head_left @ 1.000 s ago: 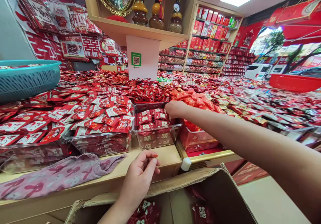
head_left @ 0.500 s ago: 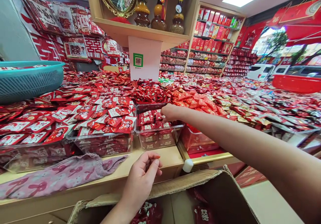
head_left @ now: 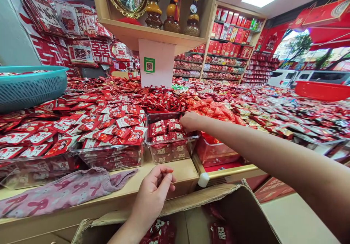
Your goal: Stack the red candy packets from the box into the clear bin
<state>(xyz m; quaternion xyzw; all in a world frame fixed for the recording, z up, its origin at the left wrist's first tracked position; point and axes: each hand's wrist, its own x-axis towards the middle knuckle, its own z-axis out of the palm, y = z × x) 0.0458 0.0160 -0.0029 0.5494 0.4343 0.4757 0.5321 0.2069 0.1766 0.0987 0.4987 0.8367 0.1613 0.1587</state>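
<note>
My right hand (head_left: 190, 121) reaches to the right side of a clear plastic bin (head_left: 172, 157). Its fingers point down and away behind the back of the hand, so I cannot see whether they hold anything. Inside the bin, dark red packets (head_left: 159, 128) with pale double-happiness characters stand in rows. My left hand (head_left: 156, 190) hovers above the near flap of a cardboard box (head_left: 205, 200), fingers curled in toward the thumb, with nothing visible between them. Lower in that box lie similar red packets (head_left: 220, 232).
Left of the bin stands another clear bin (head_left: 109, 158) heaped with red and white packets. A pink patterned cloth (head_left: 73, 189) lies along the counter edge. A teal basket (head_left: 32, 87) sits at far left, a red basin (head_left: 322, 90) at far right. A shelf (head_left: 153, 32) overhangs the packets.
My right hand has shifted slightly right, from over the packets to the bin's right side. More of the packets there now shows. My left hand keeps nearly the same place and pose.
</note>
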